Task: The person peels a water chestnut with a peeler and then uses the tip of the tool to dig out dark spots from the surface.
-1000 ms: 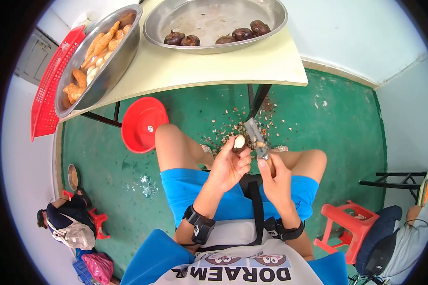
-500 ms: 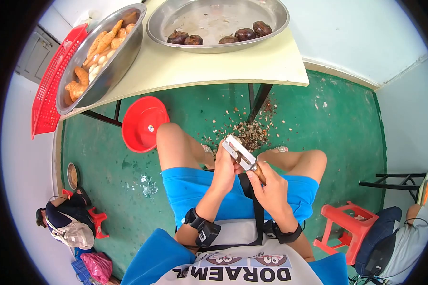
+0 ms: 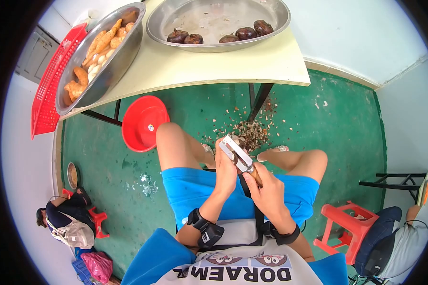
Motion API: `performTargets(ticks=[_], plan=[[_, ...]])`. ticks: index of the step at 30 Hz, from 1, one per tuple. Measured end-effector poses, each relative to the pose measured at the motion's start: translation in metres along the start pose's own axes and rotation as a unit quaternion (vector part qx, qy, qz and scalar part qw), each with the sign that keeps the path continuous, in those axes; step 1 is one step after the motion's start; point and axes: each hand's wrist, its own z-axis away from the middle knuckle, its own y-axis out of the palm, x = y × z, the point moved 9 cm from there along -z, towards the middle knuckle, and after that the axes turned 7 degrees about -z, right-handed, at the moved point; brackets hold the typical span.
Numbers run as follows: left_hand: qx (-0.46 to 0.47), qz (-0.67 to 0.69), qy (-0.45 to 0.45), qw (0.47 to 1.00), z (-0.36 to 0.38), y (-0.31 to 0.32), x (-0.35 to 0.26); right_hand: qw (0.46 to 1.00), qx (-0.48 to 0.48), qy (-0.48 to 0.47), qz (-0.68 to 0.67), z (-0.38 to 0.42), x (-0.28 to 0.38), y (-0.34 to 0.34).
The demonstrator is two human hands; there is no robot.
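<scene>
My right hand point(image 3: 266, 188) is wrapped round the wooden handle of a metal peeler point(image 3: 238, 154). My left hand point(image 3: 226, 173) closes round a small dark and pale piece point(image 3: 241, 141), largely hidden behind the peeler's head. The peeler's blade end lies over the fingers of my left hand. Both hands are above my lap, between my knees. Beyond them on the green floor lies a heap of peelings point(image 3: 252, 134). On the table point(image 3: 214, 71), a steel tray point(image 3: 218, 47) holds several dark round corms point(image 3: 246, 33).
A steel bowl of orange and white roots point(image 3: 110, 66) and a red basket point(image 3: 50, 90) are at the table's left. A red basin point(image 3: 138, 123) sits on the floor. One person point(image 3: 73, 223) sits lower left; another point(image 3: 394, 242) is lower right, by a red stool point(image 3: 345, 223).
The peeler has shifted slightly left and down over my left hand, and more of the dark piece shows. My right hand has moved slightly down with the handle.
</scene>
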Motion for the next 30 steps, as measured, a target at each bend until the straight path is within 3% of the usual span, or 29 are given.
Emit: performTargets(ticks=[4, 5, 7, 8, 13, 15, 17, 19, 23, 27, 30], plan=[[-0.020, 0.044, 0.018, 0.999, 0.000, -0.002, -0.003, 1.000, -0.004, -0.002, 0.000, 0.000, 0.000, 0.000], [-0.015, 0.041, 0.012, 0.999, 0.002, -0.002, -0.006, 0.999, -0.010, 0.033, -0.008, 0.000, -0.008, -0.001], [0.067, 0.040, 0.071, 0.994, 0.008, 0.006, -0.025, 0.997, -0.016, 0.069, -0.017, -0.003, -0.020, -0.004], [0.042, 0.009, 0.147, 0.988, 0.015, 0.010, -0.039, 0.996, 0.000, 0.092, -0.021, -0.006, -0.032, -0.006], [-0.015, -0.022, 0.104, 0.994, 0.012, 0.002, -0.031, 0.985, -0.030, 0.133, -0.102, -0.005, -0.020, -0.018], [-0.012, -0.027, 0.040, 0.999, 0.005, -0.004, -0.016, 0.994, -0.006, 0.067, -0.082, -0.001, -0.010, -0.009], [-0.055, -0.070, 0.074, 0.993, 0.005, -0.007, -0.019, 0.998, 0.002, 0.007, -0.068, 0.002, 0.001, -0.004], [-0.022, -0.047, 0.128, 0.990, 0.003, -0.005, -0.022, 0.999, 0.011, 0.009, -0.045, 0.003, 0.003, -0.001], [-0.017, -0.081, 0.137, 0.987, 0.000, -0.010, -0.014, 1.000, 0.005, -0.011, 0.018, 0.002, 0.008, -0.001], [-0.035, -0.063, 0.152, 0.986, 0.003, -0.012, -0.020, 1.000, 0.009, -0.002, 0.005, 0.003, 0.006, 0.001], [-0.047, -0.099, 0.215, 0.970, 0.006, -0.010, -0.036, 1.000, 0.005, 0.012, -0.007, 0.004, 0.005, 0.001]])
